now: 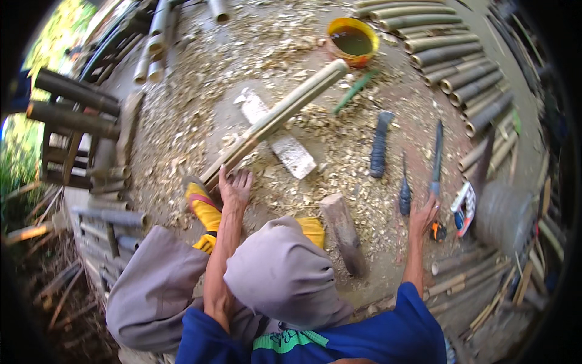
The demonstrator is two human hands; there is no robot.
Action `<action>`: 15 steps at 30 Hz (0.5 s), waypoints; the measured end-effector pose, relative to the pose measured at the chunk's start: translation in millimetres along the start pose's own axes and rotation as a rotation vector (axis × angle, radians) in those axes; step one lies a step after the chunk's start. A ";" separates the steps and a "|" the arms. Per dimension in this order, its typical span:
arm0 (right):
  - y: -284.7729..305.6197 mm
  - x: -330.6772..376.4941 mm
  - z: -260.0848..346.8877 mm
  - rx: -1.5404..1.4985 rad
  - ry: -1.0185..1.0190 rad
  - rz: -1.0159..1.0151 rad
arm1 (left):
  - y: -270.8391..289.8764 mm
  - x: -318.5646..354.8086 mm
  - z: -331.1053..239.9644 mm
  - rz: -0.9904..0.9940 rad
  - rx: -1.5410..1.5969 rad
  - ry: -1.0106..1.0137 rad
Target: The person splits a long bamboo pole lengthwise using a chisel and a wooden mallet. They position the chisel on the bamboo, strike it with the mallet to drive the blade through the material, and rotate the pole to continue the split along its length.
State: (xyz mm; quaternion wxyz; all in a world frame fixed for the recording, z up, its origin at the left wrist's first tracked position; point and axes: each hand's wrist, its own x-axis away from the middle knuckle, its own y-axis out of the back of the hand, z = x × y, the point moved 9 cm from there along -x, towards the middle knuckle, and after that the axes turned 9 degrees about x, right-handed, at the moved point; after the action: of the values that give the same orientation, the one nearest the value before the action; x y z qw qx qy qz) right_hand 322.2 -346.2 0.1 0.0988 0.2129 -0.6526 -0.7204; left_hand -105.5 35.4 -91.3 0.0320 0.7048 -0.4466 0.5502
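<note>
A split bamboo pole (276, 118) slants from near my left foot up to the far middle, lying across a pale worn block (291, 155). My left hand (236, 187) rests by its near end, fingers stretched and apart, tips at the pole's lower side. On the right, my right hand (425, 210) reaches down with fingers closed around the end of a long narrow tool (437, 151) with a dark blade and grey-blue handle. Just left of that hand lies a thin spiked tool (404, 191) with a dark wrapped grip. An orange-and-black handled tool (438, 231) lies beside my right wrist.
Wood chips cover the ground. A yellow-rimmed bucket (374, 43) of dark liquid stands far off, near a green strip (356, 91). A dark wrapped tool (381, 144) and a wooden billet (341, 233) lie mid-right. Cut bamboo lengths (448, 56) line the right; a bamboo rack (76, 124) stands left.
</note>
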 end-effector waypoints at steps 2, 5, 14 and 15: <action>-19.8 15.5 27.7 -0.060 0.033 0.169 | 0.5 -11.6 -10.8 -0.003 0.116 0.004; -34.7 20.6 43.2 -0.096 0.066 0.142 | -1.5 -28.0 -24.1 0.042 0.185 -0.052; -25.3 13.2 17.8 -0.682 -0.346 0.459 | -87.8 68.8 -114.3 0.261 -0.054 -0.571; 5.0 13.9 38.3 -0.783 -0.395 0.519 | -109.6 97.9 -134.8 0.305 -0.089 -0.647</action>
State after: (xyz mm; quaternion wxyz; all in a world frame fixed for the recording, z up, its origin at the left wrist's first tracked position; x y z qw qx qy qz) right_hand 292.5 -318.3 4.7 0.2214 -0.1495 -0.3714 -0.8892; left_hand -133.7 115.1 89.3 -0.1630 0.7657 -0.5571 0.2770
